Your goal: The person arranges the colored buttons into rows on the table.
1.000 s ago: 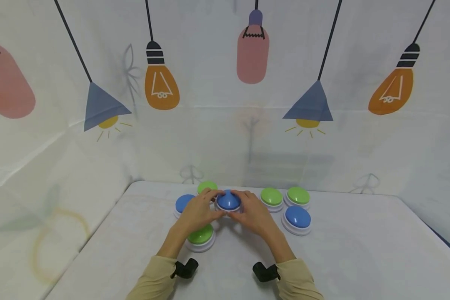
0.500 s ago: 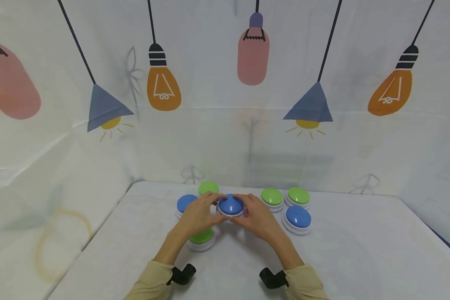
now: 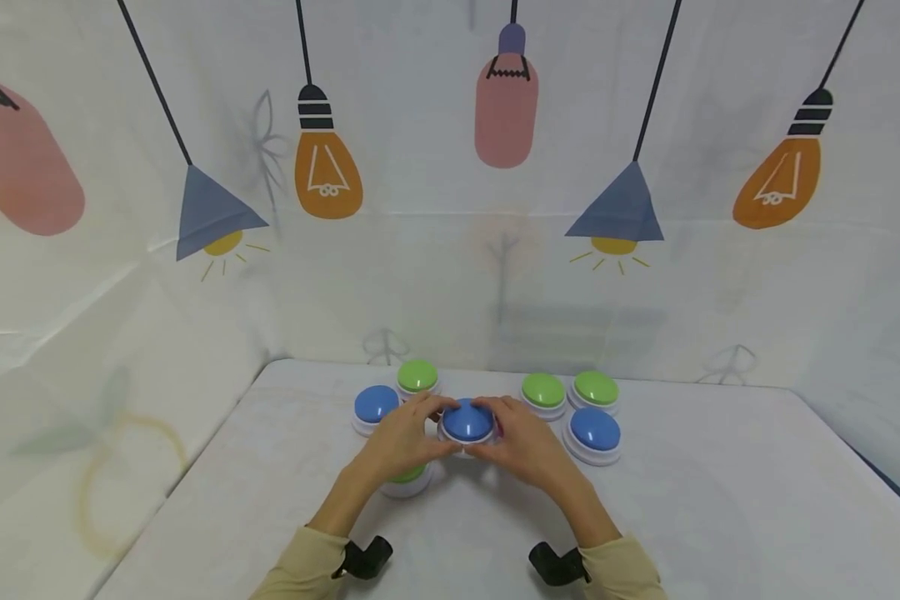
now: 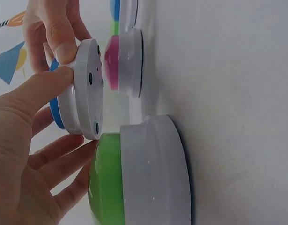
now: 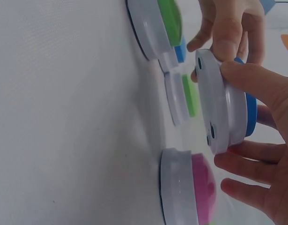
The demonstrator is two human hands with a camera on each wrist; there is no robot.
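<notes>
Both hands hold one blue-domed push button [image 3: 468, 421] with a white round base. My left hand [image 3: 402, 437] grips its left side and my right hand [image 3: 528, 446] its right side, thumbs on the near rim. In the left wrist view the held button [image 4: 80, 93] is off the table, its underside with small dark feet showing. A pink push button [image 4: 129, 63] stands on the table below it; the hands largely hide it in the head view. Partly covered by my left forearm is a green push button [image 3: 407, 487].
On the left stand a blue button [image 3: 376, 405] and a green button [image 3: 417, 377]. To the right are two green buttons, one [image 3: 543, 392] beside the other [image 3: 596, 389], and a blue button [image 3: 596, 431]. A patterned cloth wall [image 3: 450, 292] closes the back of the white table [image 3: 705, 500].
Both hands have carried the blue push button a little nearer to me and slightly to the right. Their grip on it looks the same. The surrounding buttons have stayed in place.
</notes>
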